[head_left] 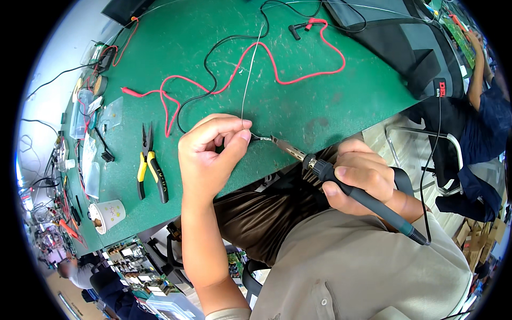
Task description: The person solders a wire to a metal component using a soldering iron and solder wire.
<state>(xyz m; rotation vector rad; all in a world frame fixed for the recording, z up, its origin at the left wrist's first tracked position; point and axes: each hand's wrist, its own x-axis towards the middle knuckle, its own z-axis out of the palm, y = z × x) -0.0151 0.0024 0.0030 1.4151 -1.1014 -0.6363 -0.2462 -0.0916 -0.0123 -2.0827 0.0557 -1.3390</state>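
Observation:
My left hand (210,152) pinches a thin silvery wire (249,74), which looks like solder, between thumb and forefinger; its long end rises over the table. By the same fingertips a short dark lead with a bright, bare end (263,138) sticks out to the right. A soldering iron (322,169) is gripped in my right hand (365,173), fingers wrapped round its dark handle. The iron's tip meets or nearly meets that bright end; whether they touch I cannot tell. Left of my left hand lie long-nose pliers (149,165) with yellow and black handles, jaws pointing away.
Red (277,69) and black (218,40) test leads wind across the green table (341,106). At left stand a paper cup (108,214) and small parts. A dark bag (389,42) lies at the back right. The iron's cord (434,144) hangs at right, near another person (482,117).

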